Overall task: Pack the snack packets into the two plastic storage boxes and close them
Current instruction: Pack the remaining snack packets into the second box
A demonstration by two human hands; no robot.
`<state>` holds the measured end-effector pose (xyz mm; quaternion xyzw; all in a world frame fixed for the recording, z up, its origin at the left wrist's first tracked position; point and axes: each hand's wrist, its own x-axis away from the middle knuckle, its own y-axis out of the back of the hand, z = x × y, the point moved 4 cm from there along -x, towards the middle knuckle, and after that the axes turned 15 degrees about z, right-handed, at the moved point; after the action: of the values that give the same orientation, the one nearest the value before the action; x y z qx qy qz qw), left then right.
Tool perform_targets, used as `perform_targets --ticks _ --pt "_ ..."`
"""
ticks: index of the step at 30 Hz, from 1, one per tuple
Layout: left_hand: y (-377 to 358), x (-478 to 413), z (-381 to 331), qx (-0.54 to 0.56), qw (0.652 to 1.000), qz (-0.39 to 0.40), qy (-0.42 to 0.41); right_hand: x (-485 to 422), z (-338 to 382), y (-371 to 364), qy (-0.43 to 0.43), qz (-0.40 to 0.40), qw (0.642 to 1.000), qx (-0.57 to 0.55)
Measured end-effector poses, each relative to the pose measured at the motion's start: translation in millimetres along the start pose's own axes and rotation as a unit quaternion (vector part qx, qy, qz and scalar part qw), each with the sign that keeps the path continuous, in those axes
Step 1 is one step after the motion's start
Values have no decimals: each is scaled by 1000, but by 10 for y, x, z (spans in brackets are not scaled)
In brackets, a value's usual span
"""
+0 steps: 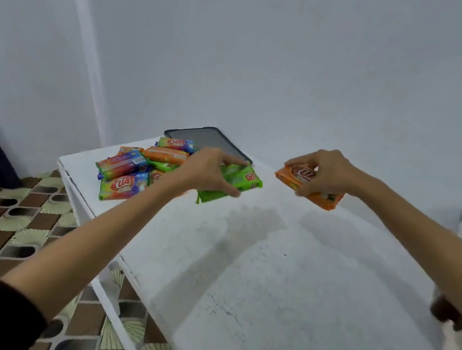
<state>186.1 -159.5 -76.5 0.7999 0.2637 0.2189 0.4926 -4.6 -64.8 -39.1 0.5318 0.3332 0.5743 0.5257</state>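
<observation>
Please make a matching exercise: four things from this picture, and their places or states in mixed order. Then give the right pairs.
Things:
1. green plastic snack packet
2. orange plastic snack packet
3. flat grey dark-rimmed lid
4. pile of multicoloured snack packets

Places or states:
A. at the white table's far edge
B. in the grip of the right hand
C. heaped near the table's left edge
D. in the grip of the left hand

Pairs: 1-D, 2-B, 3-A, 4-C

both our arms reach forward, forearms bare. left hand [209,171] is palm down, thumb and fingers pinching the green packet [243,176]. right hand [325,171] has its fingers curled round the orange packet [327,200].
</observation>
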Motion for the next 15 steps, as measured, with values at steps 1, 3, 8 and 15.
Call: perform_targets --ticks 1,3,8,15 --pt "-11 -59 -185 -11 1000 2 -22 192 -112 52 -12 -4 1000 -6" --pt "-69 -153 -557 -27 998 5 -64 591 -339 125 -34 -15 999 -24" --pt "-335 -181 -1573 -47 983 39 -172 1613 -920 133 -91 -26 995 -36" --pt "-940 42 -2946 -70 937 131 -317 2978 -1514 -187 -142 -35 986 -75"
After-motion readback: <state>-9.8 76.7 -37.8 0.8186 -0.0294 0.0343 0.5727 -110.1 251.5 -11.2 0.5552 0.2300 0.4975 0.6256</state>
